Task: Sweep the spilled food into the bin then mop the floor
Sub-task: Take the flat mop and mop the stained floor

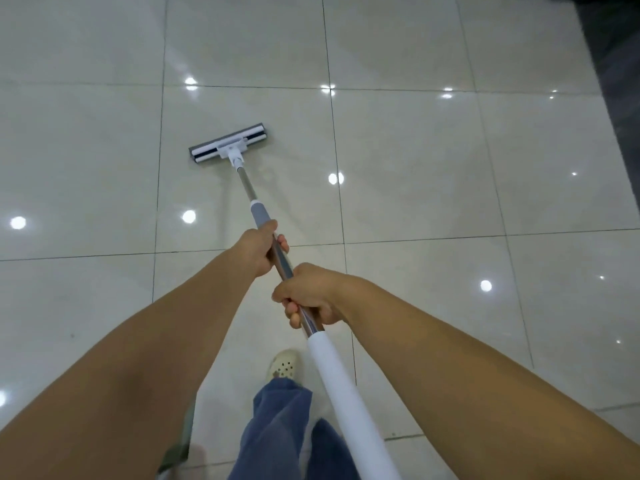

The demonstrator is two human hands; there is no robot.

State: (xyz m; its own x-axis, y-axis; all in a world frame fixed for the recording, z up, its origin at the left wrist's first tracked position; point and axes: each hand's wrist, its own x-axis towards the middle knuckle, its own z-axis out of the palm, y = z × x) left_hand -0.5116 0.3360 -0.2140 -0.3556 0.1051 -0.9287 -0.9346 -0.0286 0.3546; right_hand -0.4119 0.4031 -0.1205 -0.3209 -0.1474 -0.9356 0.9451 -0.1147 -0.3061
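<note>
A: Where is the mop (247,188)?
B: Its flat head (228,144) rests on the glossy tiled floor (415,161), far and slightly left.
A: And the hands?
B: The left hand (259,251) grasps the metal pole (281,263) farther out; the right hand (309,294) grasps it nearer, just beyond the white grip (339,386).

One wide-angle view from head height looks forward and down at the floor (415,161). The mop (248,188) stretches ahead at centre; the left hand (259,251) and right hand (308,294) on it sit nearest the lens.
</note>
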